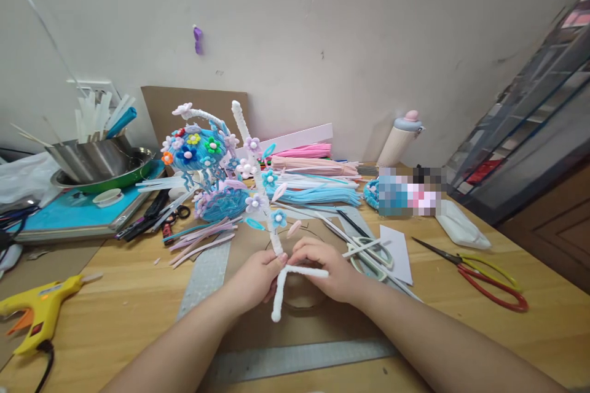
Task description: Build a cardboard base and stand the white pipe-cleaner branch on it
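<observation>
A white fuzzy stem, dotted with lilac, white and blue flowers and small pink and blue leaves, stands tilted over the brown cardboard. My left hand is closed around its lower end. Below the fingers the stem splits into two white prongs, one pointing down and one to the right. My right hand is closed beside the fork, its fingertips by the right prong; its thumb is hidden. Behind the stem at the left stands a blue fuzzy piece covered in colourful flowers.
A yellow glue gun lies at the left, near a steel bowl of sticks. Bundled pipe cleaners lie at the back. Red-and-yellow-handled scissors rest at the right. A bottle stands by the wall.
</observation>
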